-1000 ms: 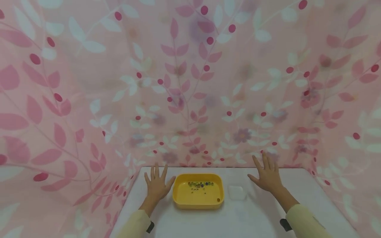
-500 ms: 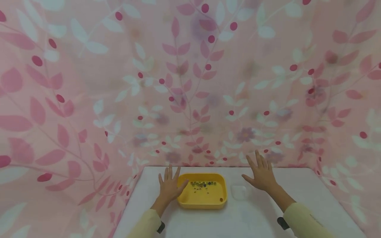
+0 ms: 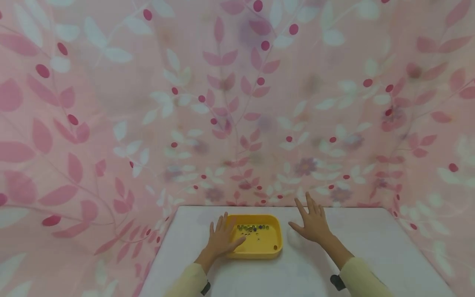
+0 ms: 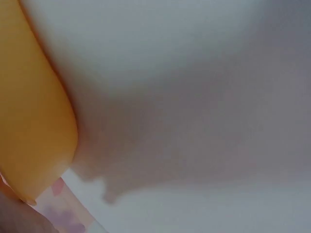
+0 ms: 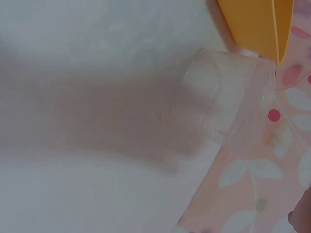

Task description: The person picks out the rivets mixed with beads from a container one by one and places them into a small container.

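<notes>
Yellow tray [image 3: 257, 255] between left hand [image 3: 222, 241] and right hand [image 3: 313, 225], nearer left.

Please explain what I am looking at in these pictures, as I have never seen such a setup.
There is no machine here, only a person's bare left hand and right hand. The wide picture is taken from the head, the two close ones from the wrists. On a white table stands a yellow tray with small beads inside; beside it, near the right hand, is a clear container. The left hand overlaps the tray in the wide picture, but I cannot tell whether they touch. Neither hand holds anything.
</notes>
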